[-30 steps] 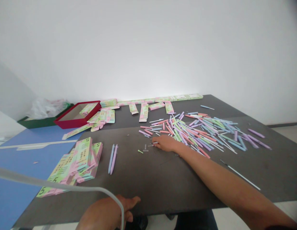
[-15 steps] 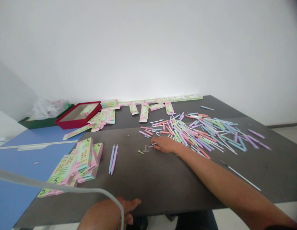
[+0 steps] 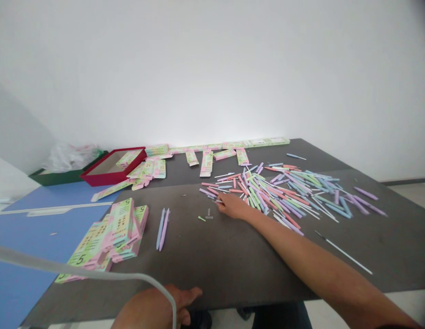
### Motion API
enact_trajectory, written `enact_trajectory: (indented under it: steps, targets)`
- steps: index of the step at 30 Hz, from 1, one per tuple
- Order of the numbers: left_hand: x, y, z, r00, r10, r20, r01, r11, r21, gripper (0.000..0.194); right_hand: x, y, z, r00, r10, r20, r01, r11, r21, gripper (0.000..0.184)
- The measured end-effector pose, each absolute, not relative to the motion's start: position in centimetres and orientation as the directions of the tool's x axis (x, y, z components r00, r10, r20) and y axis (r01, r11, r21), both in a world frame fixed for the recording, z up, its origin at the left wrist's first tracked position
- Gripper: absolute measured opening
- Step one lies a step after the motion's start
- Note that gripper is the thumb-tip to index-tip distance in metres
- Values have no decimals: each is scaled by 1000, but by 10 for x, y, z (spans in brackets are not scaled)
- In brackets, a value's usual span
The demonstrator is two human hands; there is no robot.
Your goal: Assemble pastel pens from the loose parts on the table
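Note:
My right hand [image 3: 232,205] reaches to the left edge of a spread pile of pastel pen parts [image 3: 281,196]. Its fingers are pinched together, with a thin pale tip showing at them; what they hold is mostly hidden. At the table's front edge rests my left hand [image 3: 176,301], forefinger stretched out and thumb apart, holding nothing. A blue pen [image 3: 160,228] and a purple pen [image 3: 164,230] lie side by side between the left hand and the pile. Small clear pieces [image 3: 208,214] and a green clip [image 3: 201,219] lie beside the right hand.
Pink-green boxes [image 3: 119,224] are stacked on the left, with more along the wall. A red box lid [image 3: 105,178] and a green tray [image 3: 57,177] with a plastic bag [image 3: 73,155] stand at the back left. A grey cable [image 3: 95,273] crosses in front. A white rod [image 3: 346,253] lies right.
My right hand has shifted slightly up toward the pile's left edge, and the thin pale ends at its fingertips moved with it. My left hand stays nearly in place.

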State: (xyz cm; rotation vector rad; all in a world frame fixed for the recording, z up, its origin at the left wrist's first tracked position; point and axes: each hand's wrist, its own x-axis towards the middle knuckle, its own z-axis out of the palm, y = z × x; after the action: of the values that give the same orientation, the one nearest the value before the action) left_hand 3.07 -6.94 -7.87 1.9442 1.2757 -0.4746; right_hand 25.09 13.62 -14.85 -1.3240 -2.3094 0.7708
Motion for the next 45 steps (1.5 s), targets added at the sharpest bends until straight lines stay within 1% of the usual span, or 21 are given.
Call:
enact_trajectory:
  steps: [2, 5, 8, 11, 12, 16, 18, 20, 24, 29, 30, 31, 32, 33, 34, 35, 36, 37, 38, 41, 45]
  targets:
    - [32, -70, -77, 424, 623, -657, 902, -224, 370, 51, 251, 137, -145, -417, 907, 54, 579, 311, -754, 13]
    - [34, -71, -74, 417, 642, -644, 906, -230, 356, 48, 248, 133, -142, -375, 927, 17, 347, 157, -925, 13]
    - [37, -70, -70, 413, 648, -640, 909, -256, 328, 46, 245, 124, -141, -404, 915, -19, 82, 16, -997, 9]
    - [40, -69, -66, 395, 654, -646, 918, -302, 255, 46, 247, 116, -140, -433, 901, -24, -128, -88, -988, 19]
    - [41, -68, -66, 393, 649, -651, 919, -303, 252, 47, 248, 114, -139, -441, 897, -21, -183, -113, -977, 22]
    - [42, -69, -68, 406, 603, -687, 914, -246, 323, 50, 251, 107, -138, -462, 887, 1, -351, -181, -919, 31]
    - [41, -69, -70, 394, 615, -683, 919, -236, 317, 50, 252, 105, -138, -477, 879, 9, -440, -230, -868, 31]
    - [39, -69, -73, 375, 636, -675, 927, -233, 295, 50, 252, 104, -138, -458, 889, 3, -463, -235, -855, 29]
    - [37, -66, -75, 362, 630, -687, 930, -191, 315, 49, 261, 113, -137, -331, 944, -16, -329, -131, -935, 21]
    - [37, -62, -76, 354, 619, -701, 932, -175, 317, 47, 290, 133, -136, -221, 974, -37, -161, -74, -984, 9]
    - [36, -61, -78, 367, 616, -697, 927, -183, 326, 47, 295, 134, -135, -213, 976, -42, -104, -66, -992, 9]
    - [35, -61, -80, 374, 617, -693, 925, -186, 333, 48, 300, 133, -134, -206, 978, -36, -2, -38, -999, 12]
    - [33, -62, -83, 380, 621, -686, 922, -189, 339, 48, 303, 132, -132, -211, 977, -16, 163, 19, -987, 16]
    - [30, -62, -86, 391, 623, -678, 916, -193, 351, 49, 304, 130, -129, -230, 973, 10, 360, 94, -928, 20]
    - [28, -63, -89, 401, 624, -671, 911, -194, 364, 50, 303, 128, -127, -263, 964, 29, 548, 174, -818, 23]
    - [26, -63, -91, 406, 624, -667, 908, -190, 374, 50, 300, 126, -126, -300, 953, 35, 689, 242, -684, 24]
    - [25, -63, -93, 408, 622, -669, 907, -191, 377, 51, 297, 124, -125, -328, 944, 27, 772, 284, -568, 24]
    - [24, -63, -93, 407, 620, -671, 908, -193, 372, 51, 292, 124, -124, -341, 940, 7, 809, 298, -507, 24]
    - [24, -63, -92, 395, 616, -682, 914, -189, 359, 52, 288, 124, -125, -338, 941, -13, 829, 290, -478, 23]
    - [28, -62, -84, 354, 608, -711, 932, -164, 324, 53, 275, 130, -129, -281, 958, -58, 885, 235, -403, 27]
    - [35, -61, -70, 354, 608, -710, 931, -162, 326, 50, 264, 144, -133, -258, 958, -127, 926, 208, -315, 31]
